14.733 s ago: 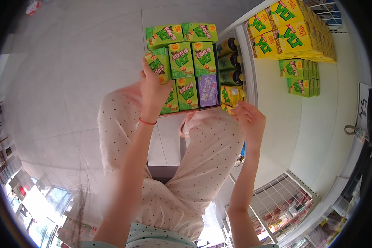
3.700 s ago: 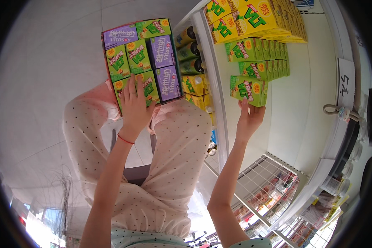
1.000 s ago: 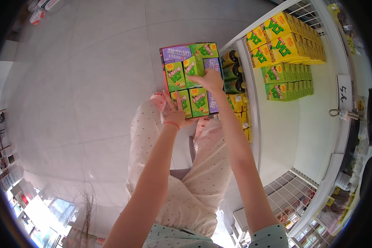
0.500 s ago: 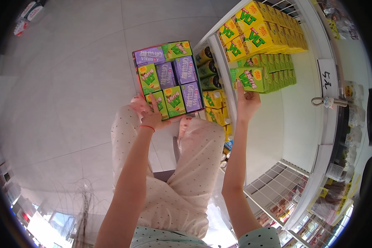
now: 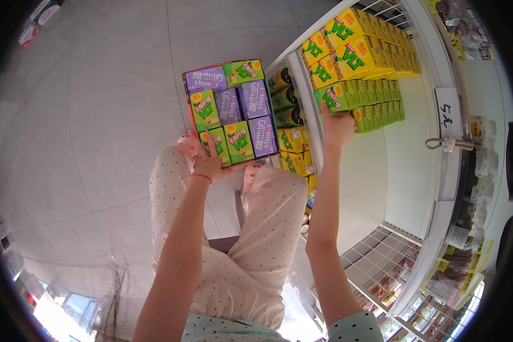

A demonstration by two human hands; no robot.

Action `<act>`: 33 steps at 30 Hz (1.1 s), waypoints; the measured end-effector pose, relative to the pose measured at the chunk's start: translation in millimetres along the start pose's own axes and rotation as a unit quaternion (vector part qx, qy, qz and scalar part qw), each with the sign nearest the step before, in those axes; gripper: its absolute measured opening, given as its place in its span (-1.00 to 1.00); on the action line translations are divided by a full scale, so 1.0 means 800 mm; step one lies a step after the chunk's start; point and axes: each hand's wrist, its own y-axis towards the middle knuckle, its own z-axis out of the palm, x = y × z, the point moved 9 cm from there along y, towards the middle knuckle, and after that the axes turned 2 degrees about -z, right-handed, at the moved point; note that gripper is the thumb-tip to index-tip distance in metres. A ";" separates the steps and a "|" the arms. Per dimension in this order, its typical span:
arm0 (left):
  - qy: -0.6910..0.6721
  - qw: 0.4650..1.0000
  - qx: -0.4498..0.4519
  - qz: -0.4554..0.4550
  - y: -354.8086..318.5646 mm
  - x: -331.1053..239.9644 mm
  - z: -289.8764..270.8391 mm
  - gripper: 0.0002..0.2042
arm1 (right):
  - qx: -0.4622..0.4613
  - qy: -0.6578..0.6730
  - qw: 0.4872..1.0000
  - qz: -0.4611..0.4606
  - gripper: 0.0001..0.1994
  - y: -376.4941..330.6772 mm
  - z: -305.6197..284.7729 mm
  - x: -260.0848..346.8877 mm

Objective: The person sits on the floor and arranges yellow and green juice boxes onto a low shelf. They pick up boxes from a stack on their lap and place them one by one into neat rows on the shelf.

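Observation:
In the head view, my left hand rests on the near left corner of a cardboard tray of drink cartons on the floor. Its fingers are apart, the index finger lying along a green carton. Other green cartons and purple cartons fill the tray. My right hand is at the shelf, index finger against a green drink carton at the front of the stacked green rows. The other fingers are curled and hide the lower row's front.
Yellow cartons are stacked beyond the green ones on the white shelf. Its front edge stands between the tray and the cartons. Dark cans and more yellow cartons sit lower down. Below is a wire rack.
My right hand has come slightly nearer and curled more at the green rows. The green carton that stuck out at the front no longer shows there. My left hand has stayed on the tray.

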 end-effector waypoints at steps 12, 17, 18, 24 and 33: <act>0.091 0.993 -0.074 0.033 0.044 0.027 0.024 0.16 | 0.061 0.224 0.971 -0.051 -0.77 -0.093 -0.023 0.070; 0.080 0.994 -0.057 0.047 0.051 0.018 0.037 0.02 | 0.256 0.227 0.828 -0.444 -0.62 -0.189 0.093 0.192; 0.076 0.995 -0.050 0.048 0.051 0.019 0.036 0.01 | 0.263 0.164 0.824 -0.475 -0.55 -0.200 0.113 0.199; 0.053 0.988 -0.120 0.079 0.037 0.010 0.021 0.03 | 0.301 -0.036 0.786 -0.539 -0.34 -0.242 0.178 0.183; 0.178 0.980 -0.087 0.019 0.036 0.007 0.022 0.43 | 0.370 0.110 0.802 -0.456 -0.52 -0.221 0.100 0.187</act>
